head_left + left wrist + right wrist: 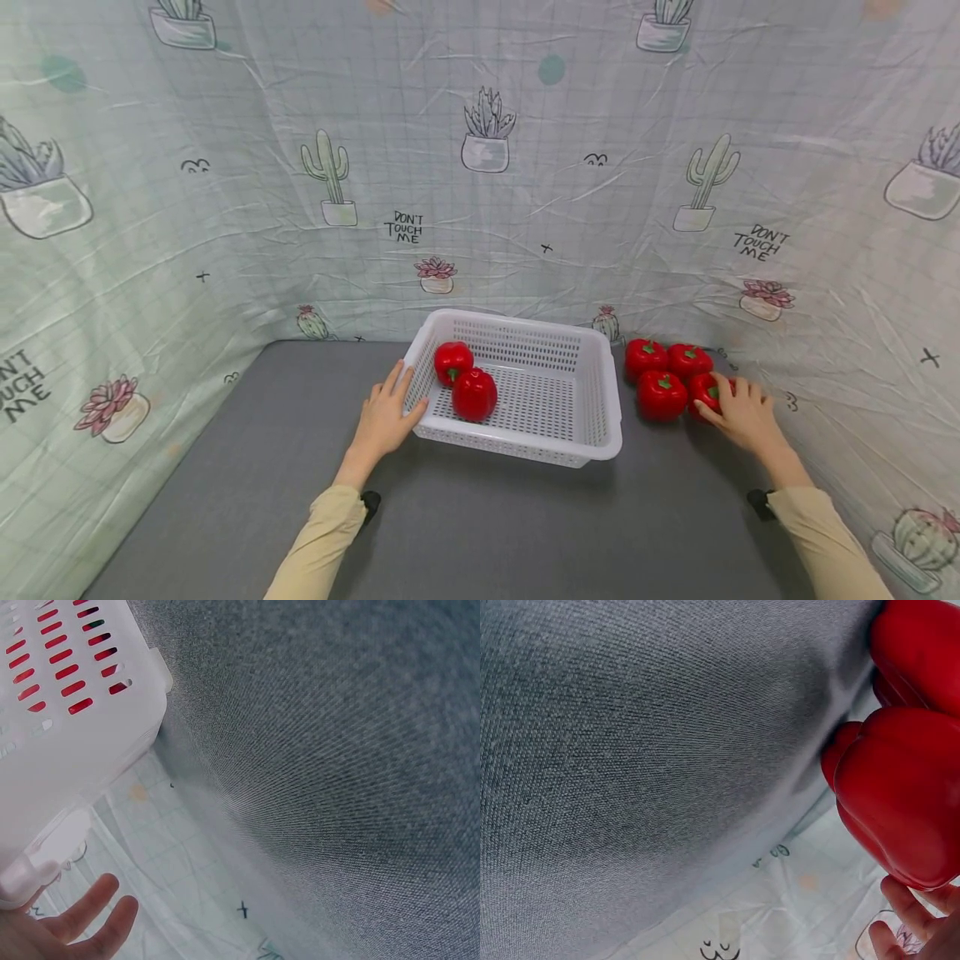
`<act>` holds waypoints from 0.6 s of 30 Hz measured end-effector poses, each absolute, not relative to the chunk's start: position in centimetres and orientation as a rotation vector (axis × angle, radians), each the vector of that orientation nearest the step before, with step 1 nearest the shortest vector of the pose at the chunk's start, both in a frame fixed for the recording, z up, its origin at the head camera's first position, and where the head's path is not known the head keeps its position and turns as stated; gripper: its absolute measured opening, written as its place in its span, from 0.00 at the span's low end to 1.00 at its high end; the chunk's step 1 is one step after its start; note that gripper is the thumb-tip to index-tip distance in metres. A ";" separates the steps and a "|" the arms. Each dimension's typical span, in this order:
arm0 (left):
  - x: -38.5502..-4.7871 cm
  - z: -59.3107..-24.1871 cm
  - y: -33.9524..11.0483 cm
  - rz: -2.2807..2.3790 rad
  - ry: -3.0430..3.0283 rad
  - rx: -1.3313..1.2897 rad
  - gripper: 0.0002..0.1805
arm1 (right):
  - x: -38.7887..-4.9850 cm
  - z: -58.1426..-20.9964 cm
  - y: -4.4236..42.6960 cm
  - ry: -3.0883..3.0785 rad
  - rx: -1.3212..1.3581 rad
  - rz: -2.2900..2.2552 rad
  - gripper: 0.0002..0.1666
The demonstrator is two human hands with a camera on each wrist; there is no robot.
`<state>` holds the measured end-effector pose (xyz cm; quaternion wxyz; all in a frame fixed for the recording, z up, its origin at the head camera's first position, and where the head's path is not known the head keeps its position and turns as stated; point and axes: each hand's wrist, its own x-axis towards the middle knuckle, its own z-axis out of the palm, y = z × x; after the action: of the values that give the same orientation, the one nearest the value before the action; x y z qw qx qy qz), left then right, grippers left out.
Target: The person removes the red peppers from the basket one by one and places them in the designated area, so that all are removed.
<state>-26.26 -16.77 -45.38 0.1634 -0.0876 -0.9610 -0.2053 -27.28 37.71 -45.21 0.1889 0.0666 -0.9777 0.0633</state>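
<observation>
While left hand (384, 417) touches basket (517, 442), right hand (746, 417) rests on red pepper (702, 388)

As a person works with two bare hands at a gray table (480, 525), the left hand lies along the left wall of the white, slotted basket near its front corner, fingers extended and thumb set apart, touching the basket rather than gripping it.

Past the basket's right end, the right hand spreads thumb and fingers over the red pepper. Fingertips meet its surface in the right wrist view, though whether they grip it cannot be told. That pepper sits at the near right of a tight cluster of four: a near-left pepper (662, 398) is just beside it, with a back-left pepper (645, 360) and a back-right pepper (688, 362) beyond.

Inside the basket, toward its left end, are a farther pepper (452, 358) and, close against it, a nearer pepper (475, 395).

Pale yellow sleeves (318, 533) cover the forearms. Behind the table hangs a wrinkled cloth (525, 208) printed with potted cacti and the words "Don't touch me."
</observation>
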 end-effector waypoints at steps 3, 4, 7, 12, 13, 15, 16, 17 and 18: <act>-26.2 -45.4 -16.7 -0.586 -2.742 -0.251 0.34 | -27.5 -45.5 37.9 -2.761 0.192 0.181 0.34; -26.2 -45.3 -16.7 -0.588 -2.740 -0.252 0.34 | -27.6 -45.5 37.9 -2.769 0.191 0.179 0.34; -26.2 -45.3 -16.7 -0.586 -2.738 -0.251 0.34 | -27.8 -45.7 38.0 -2.798 0.186 0.172 0.34; -26.3 -45.4 -16.8 -0.584 -2.739 -0.250 0.34 | -28.0 -46.0 38.0 -2.872 0.174 0.164 0.35; -26.3 -45.4 -16.8 -0.586 -2.741 -0.249 0.34 | -28.0 -46.1 38.0 -2.886 0.172 0.166 0.35; -26.3 -45.4 -16.8 -0.590 -2.743 -0.249 0.34 | -28.0 -46.1 37.9 -2.902 0.168 0.174 0.35; -26.3 -45.4 -16.8 -0.592 -2.744 -0.249 0.34 | -28.0 -46.2 37.9 -2.907 0.164 0.178 0.35; -26.3 -45.4 -16.8 -0.593 -2.745 -0.248 0.34 | -28.0 -46.2 37.9 -2.911 0.159 0.186 0.35; -26.3 -45.4 -16.8 -0.595 -2.746 -0.248 0.34 | -28.1 -46.2 37.9 -2.910 0.158 0.186 0.35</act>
<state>-26.30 -16.83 -45.42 0.1598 -0.0869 -0.9610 -0.2083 -28.07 37.92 -46.25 0.1103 0.0537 -0.9904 0.0633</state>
